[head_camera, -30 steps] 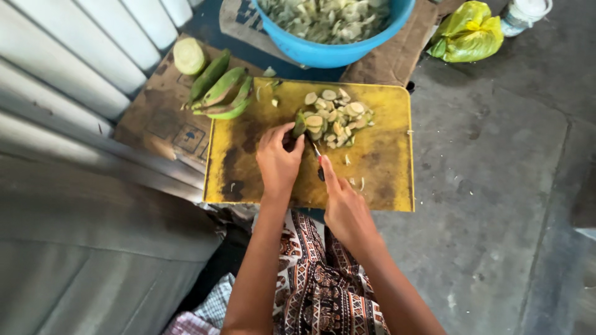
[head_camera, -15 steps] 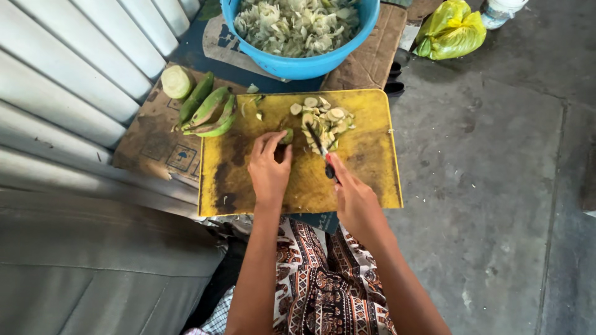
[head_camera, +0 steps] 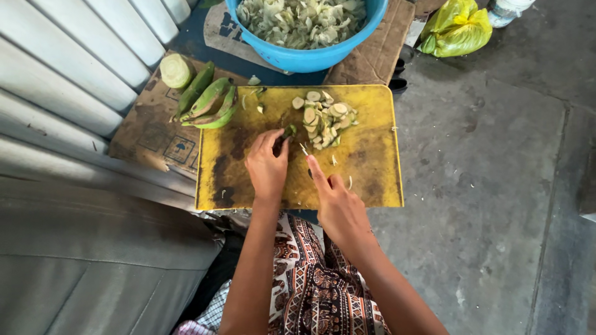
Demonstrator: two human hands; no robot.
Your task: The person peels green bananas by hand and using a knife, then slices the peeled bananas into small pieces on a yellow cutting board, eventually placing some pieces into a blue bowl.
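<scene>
On the yellow cutting board (head_camera: 372, 180), the left hand (head_camera: 267, 166) pinches a green plantain stub (head_camera: 289, 131) beside the sliced pile (head_camera: 323, 118), the right hand (head_camera: 335, 198) grips a knife with forefinger extended, and a yellow plastic bag (head_camera: 455, 28) lies beyond the board's far right corner.

A flat brown cardboard sheet (head_camera: 155, 133) lies on the floor at the left, with small dark printed marks on it. Another brown cardboard piece (head_camera: 372, 56) lies under the blue bowl. A yellow plastic bag (head_camera: 456, 28) sits at the top right, tied shut.
</scene>
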